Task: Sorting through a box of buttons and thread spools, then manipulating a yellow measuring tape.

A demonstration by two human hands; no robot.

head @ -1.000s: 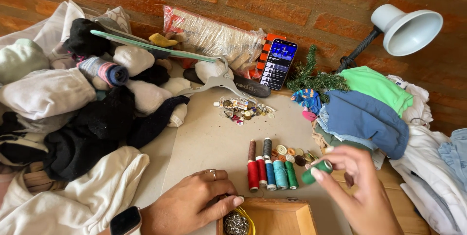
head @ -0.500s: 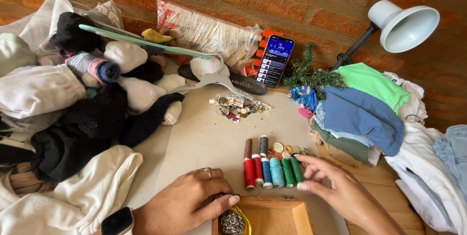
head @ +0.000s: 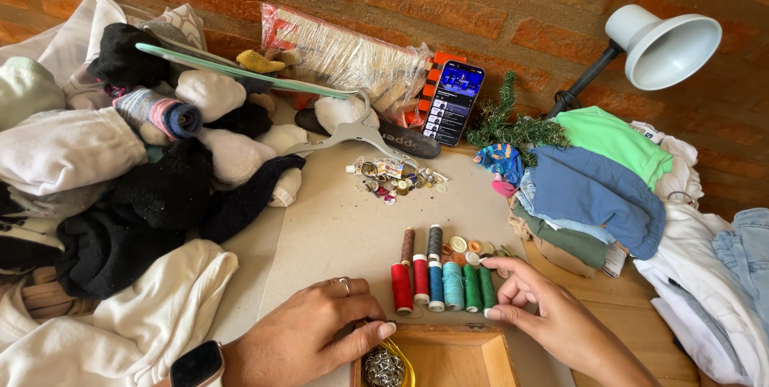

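A row of thread spools [head: 442, 285], red, blue, teal and green, stands on a grey card sheet [head: 344, 227]. My right hand [head: 553, 319] rests beside the row, fingertips touching the dark green spool [head: 487, 288] at its right end. Two more spools, brown and grey [head: 423, 241], stand behind, next to loose buttons [head: 473, 247]. My left hand [head: 308, 331], with a ring and a wrist watch, presses on the corner of an open wooden box [head: 448, 359], its fingers over a bundle of metal pins [head: 384, 368] and yellow cord.
A heap of socks and white clothes [head: 136, 179] fills the left. Folded blue and green garments [head: 597, 179] lie at the right under a white desk lamp [head: 661, 42]. A phone [head: 452, 102], a hanger [head: 352, 135] and small trinkets [head: 396, 179] sit by the brick wall.
My right hand carried a green spool down from the air and set it at the right end of the row; it now rests against it. The left hand stayed put.
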